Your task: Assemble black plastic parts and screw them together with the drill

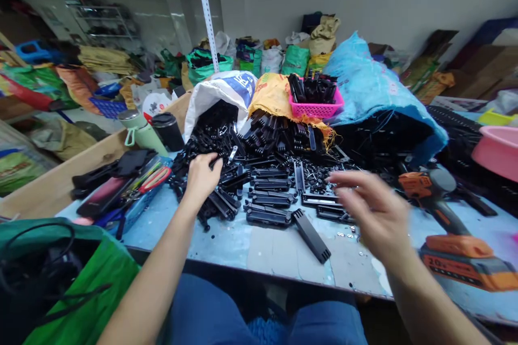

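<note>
My left hand [203, 177] reaches into a heap of small black plastic parts [202, 143], its thumb and fingers curled together. Whatever is between those fingers blends into the dark heap. Over the right part of the bench hangs my right hand [370, 207], blurred by motion, near loose screws [313, 177] and small metal pieces. Between the hands, several long black plastic pieces [268, 214] lie in a column. One flat black piece with a slotted end [311, 236] lies slanted at the front.
An orange cordless drill [457, 226] lies at the right. Behind the parts are a white sack [220, 86], an orange sack [269, 91], a blue sack [376, 81] and a pink basket [318, 110]. A cup [168, 132] and a tool tray [141, 197] stand left.
</note>
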The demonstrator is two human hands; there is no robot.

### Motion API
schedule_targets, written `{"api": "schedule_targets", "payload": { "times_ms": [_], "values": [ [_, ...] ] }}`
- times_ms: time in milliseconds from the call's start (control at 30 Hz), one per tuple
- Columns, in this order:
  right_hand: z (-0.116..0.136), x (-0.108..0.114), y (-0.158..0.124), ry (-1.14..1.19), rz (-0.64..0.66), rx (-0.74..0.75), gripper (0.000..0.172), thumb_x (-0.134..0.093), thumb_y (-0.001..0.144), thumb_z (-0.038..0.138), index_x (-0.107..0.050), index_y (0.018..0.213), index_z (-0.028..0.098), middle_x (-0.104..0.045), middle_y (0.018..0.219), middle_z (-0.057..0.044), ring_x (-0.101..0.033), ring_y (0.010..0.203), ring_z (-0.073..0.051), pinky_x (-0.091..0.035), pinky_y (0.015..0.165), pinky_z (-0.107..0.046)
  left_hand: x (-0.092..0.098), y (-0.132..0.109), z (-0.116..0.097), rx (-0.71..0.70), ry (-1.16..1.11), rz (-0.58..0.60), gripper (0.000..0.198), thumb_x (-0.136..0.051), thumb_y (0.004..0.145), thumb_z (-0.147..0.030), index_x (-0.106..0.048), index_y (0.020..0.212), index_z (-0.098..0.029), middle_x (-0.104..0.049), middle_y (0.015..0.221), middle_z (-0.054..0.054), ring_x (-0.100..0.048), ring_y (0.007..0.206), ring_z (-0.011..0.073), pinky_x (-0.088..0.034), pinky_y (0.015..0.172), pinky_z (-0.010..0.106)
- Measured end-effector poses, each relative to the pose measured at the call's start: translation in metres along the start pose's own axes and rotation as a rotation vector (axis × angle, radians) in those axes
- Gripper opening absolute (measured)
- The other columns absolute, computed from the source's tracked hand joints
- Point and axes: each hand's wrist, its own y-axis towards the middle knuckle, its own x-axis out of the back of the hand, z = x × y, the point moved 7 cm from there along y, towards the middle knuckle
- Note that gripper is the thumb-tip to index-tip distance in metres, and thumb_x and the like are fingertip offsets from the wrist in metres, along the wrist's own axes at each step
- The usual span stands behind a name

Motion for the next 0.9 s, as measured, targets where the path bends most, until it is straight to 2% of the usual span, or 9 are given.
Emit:
{"api": "schedule_targets", "payload": {
  "times_ms": [133, 200, 300, 400, 500, 567, 633, 767, 900],
  "values": [
    [-0.078, -0.072, -0.06, -0.36, 0.353, -0.197, 0.05, -0.056, 0.081, 0.044, -0.056, 0.116, 0.008, -0.056, 0.112, -0.01, -0.053, 0.101, -0.024, -0.045, 0.087, -0.04, -0.077, 0.019, 0.078, 0.262, 0.224, 0.343, 0.04, -0.054, 0.076, -0.024, -0.063, 0.109, -0.004, -0.05, 0.116, 0.022, -0.042, 0.113, 0.0409, -0.039, 0.088, 0.05],
    [-0.115, -0.103, -0.096, -0.436, 0.624, -0.404, 0.058, -0.056, 0.081, 0.039, -0.048, 0.129, 0.008, -0.053, 0.116, -0.011, -0.048, 0.107, -0.026, -0.04, 0.093, -0.04, -0.087, 0.02, 0.09, 0.307, 0.244, 0.39, 0.031, -0.054, 0.074, -0.022, -0.066, 0.099, -0.008, -0.055, 0.109, 0.018, -0.044, 0.11, 0.0398, -0.038, 0.086, 0.052],
    [-0.133, -0.112, -0.12, -0.39, 0.707, -0.617, 0.059, -0.046, 0.086, 0.04, -0.039, 0.138, 0.013, -0.053, 0.117, -0.008, -0.05, 0.106, -0.023, -0.039, 0.092, -0.037, -0.077, 0.02, 0.081, 0.219, 0.236, 0.331, 0.031, -0.052, 0.078, -0.024, -0.063, 0.103, -0.011, -0.056, 0.108, 0.013, -0.045, 0.111, 0.0329, -0.037, 0.092, 0.051],
    [-0.114, -0.104, -0.114, -0.157, 0.66, -0.542, 0.061, -0.041, 0.085, 0.048, -0.041, 0.136, 0.015, -0.049, 0.124, -0.004, -0.047, 0.112, -0.018, -0.036, 0.097, -0.033, -0.044, 0.008, 0.053, 0.012, 0.068, 0.027, 0.031, -0.055, 0.08, -0.03, -0.058, 0.103, -0.009, -0.056, 0.106, 0.009, -0.051, 0.103, 0.0209, -0.041, 0.093, 0.034],
    [-0.087, -0.103, -0.117, 0.006, 0.829, -0.406, 0.06, -0.04, 0.086, 0.053, -0.041, 0.136, 0.021, -0.044, 0.13, -0.002, -0.041, 0.119, -0.017, -0.03, 0.104, -0.033, 0.007, -0.045, 0.02, -0.322, -0.464, -0.533, 0.024, -0.064, 0.075, -0.028, -0.051, 0.081, -0.009, -0.057, 0.099, 0.011, -0.054, 0.102, 0.0181, -0.043, 0.094, 0.033],
    [-0.079, -0.106, -0.124, 0.147, 0.869, -0.487, 0.062, -0.037, 0.087, 0.057, -0.036, 0.139, 0.022, -0.038, 0.135, -0.004, -0.04, 0.12, -0.018, -0.029, 0.105, -0.035, -0.001, -0.076, 0.006, -0.321, -0.761, -0.397, 0.024, -0.057, 0.081, -0.023, -0.051, 0.1, -0.01, -0.058, 0.107, 0.011, -0.055, 0.104, 0.0147, -0.044, 0.096, 0.032],
    [-0.077, -0.114, -0.128, 0.412, 0.773, -0.673, 0.074, -0.034, 0.086, 0.064, -0.027, 0.143, 0.018, -0.045, 0.123, -0.011, -0.049, 0.106, -0.019, -0.04, 0.094, -0.036, -0.027, -0.104, -0.013, -0.233, -0.751, -0.154, 0.03, -0.054, 0.083, -0.035, -0.055, 0.1, -0.01, -0.062, 0.089, 0.009, -0.061, 0.079, 0.0123, -0.051, 0.073, 0.023],
    [-0.071, -0.137, -0.129, 0.937, 0.567, -0.946, 0.094, -0.04, 0.077, 0.074, -0.004, 0.145, 0.02, -0.045, 0.08, -0.005, -0.053, 0.06, -0.013, -0.045, 0.053, -0.026, -0.096, -0.155, -0.051, -0.115, -0.858, 0.559, 0.047, -0.044, 0.084, -0.041, -0.051, 0.117, -0.009, -0.059, 0.098, 0.012, -0.054, 0.058, 0.0083, -0.049, 0.057, 0.022],
    [-0.061, -0.148, -0.125, 1.069, 0.56, -0.964, 0.09, -0.046, 0.075, 0.072, -0.012, 0.141, 0.022, -0.047, 0.079, -0.004, -0.053, 0.056, -0.01, -0.043, 0.05, -0.021, -0.108, -0.165, -0.059, -0.037, -0.871, 0.616, 0.027, -0.058, 0.073, -0.03, -0.056, 0.096, -0.016, -0.06, 0.091, 0.004, -0.057, 0.08, 0.0129, -0.047, 0.076, 0.026]
  ]
}}
